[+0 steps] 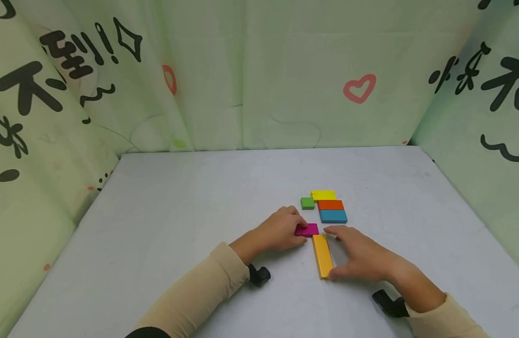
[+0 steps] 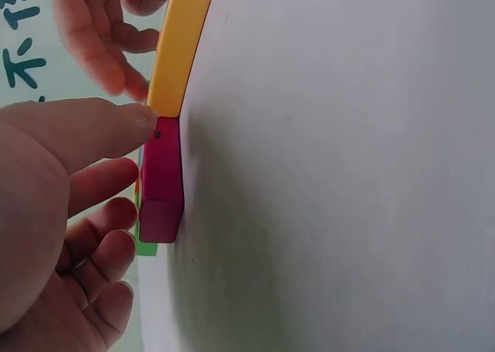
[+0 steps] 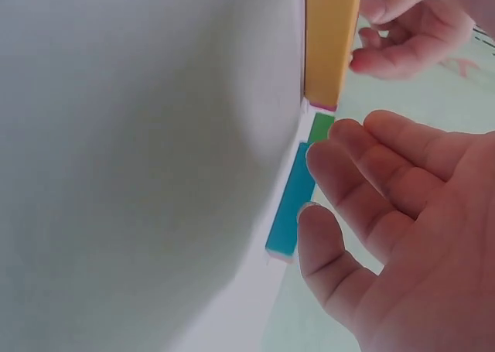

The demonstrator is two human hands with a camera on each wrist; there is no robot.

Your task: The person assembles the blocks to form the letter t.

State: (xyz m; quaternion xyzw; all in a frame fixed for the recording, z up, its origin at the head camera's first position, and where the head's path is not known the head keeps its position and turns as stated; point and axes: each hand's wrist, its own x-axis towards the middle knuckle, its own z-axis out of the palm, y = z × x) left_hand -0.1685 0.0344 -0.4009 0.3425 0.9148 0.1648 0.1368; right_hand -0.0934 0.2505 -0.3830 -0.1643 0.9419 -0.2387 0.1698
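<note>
My left hand (image 1: 281, 230) pinches a magenta block (image 1: 308, 230), with a finger at its far edge and the thumb near its close edge. Against the magenta block's near side stands one end of a long orange-yellow block (image 1: 322, 256), pointing toward me. My right hand (image 1: 365, 253) is just right of this long block, fingers spread and loosely bent, thumb by its near end. The right wrist view shows nothing held between the right fingers (image 3: 379, 174); whether the thumb touches the long block cannot be told.
Beyond the hands lie a blue block (image 1: 333, 217), an orange-red block (image 1: 330, 205) and a yellow block (image 1: 323, 195) in stacked rows. A small green block (image 1: 307, 203) is left of them. Pale green printed curtains (image 1: 284, 94) border the white table (image 1: 179, 211).
</note>
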